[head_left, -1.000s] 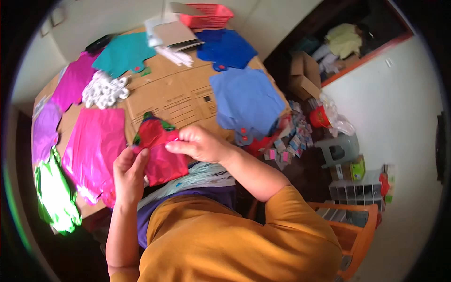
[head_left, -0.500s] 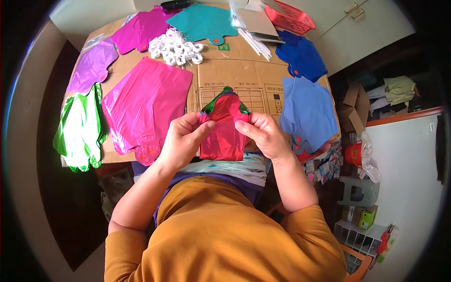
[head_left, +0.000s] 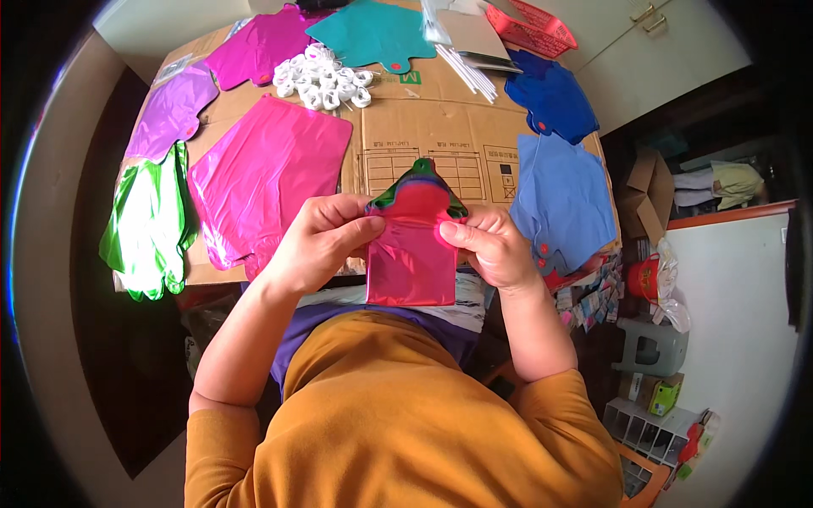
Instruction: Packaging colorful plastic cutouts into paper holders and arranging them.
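Observation:
Between my hands, over the near edge of the table, is a small stack of flat foil balloons (head_left: 412,262). The front one is shiny pinkish red; green and dark blue layers show along its top, which narrows to a tab. My left hand (head_left: 326,237) pinches the left edge, thumb in front. The right edge is pinched by my right hand (head_left: 491,245) in the same way. Left of my hands lies a pile of large pink foil balloons (head_left: 271,165), and to the right a light blue pile (head_left: 566,190).
Cardboard (head_left: 423,127) covers the table. Around it lie green (head_left: 152,224), lilac (head_left: 174,110), magenta (head_left: 262,42), teal (head_left: 373,34) and dark blue (head_left: 550,93) foil piles, white ribbon rolls (head_left: 322,80), white sticks (head_left: 467,74) and a red basket (head_left: 542,34). A grey stool (head_left: 650,347) stands right.
The foil stack has been spread flatter and wider between my hands, showing more of its dark blue and green layers. My hands have moved slightly apart.

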Demonstrator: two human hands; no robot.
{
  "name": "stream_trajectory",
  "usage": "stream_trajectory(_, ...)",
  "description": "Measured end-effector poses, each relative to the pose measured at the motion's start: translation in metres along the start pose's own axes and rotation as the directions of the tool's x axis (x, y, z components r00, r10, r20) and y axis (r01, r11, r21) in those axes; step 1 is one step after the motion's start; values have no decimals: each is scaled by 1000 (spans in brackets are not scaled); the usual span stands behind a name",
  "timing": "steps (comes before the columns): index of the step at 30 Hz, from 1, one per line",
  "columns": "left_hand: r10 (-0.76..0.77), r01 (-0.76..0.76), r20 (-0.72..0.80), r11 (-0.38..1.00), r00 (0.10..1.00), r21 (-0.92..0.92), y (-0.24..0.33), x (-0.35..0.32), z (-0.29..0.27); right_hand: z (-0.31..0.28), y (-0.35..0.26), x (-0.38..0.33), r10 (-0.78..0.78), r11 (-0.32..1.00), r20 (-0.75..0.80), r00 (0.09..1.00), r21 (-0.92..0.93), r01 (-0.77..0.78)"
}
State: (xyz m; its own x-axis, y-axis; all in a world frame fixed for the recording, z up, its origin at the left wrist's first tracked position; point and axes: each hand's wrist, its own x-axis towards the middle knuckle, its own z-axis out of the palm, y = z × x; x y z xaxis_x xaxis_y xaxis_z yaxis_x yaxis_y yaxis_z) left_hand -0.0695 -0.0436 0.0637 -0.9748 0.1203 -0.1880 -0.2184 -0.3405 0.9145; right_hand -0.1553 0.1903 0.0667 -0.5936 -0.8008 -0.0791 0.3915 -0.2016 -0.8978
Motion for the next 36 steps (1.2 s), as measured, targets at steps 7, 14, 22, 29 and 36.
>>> stream_trajectory(7,115,-113,41,992,993,-56,-1,-7,9,-2,10,-8,-217,973,-18,976,70,218)
stream_trajectory(14,120,-123,-31,973,992,-194,-17,-7,16,-9,4,-11,-225,967,110,968,-94,236)
stream_trajectory(22,28,-49,-75,955,997,-292,-10,-8,16,0,-29,-12,-306,454,286,908,-794,404)
stream_trajectory(29,-100,124,80,902,992,-414,-2,-5,11,5,-12,-3,-531,91,410,742,-843,531)
stream_trajectory(36,-40,38,-54,999,998,-39,-7,-12,20,7,21,-9,-28,957,-204,979,-289,-33)
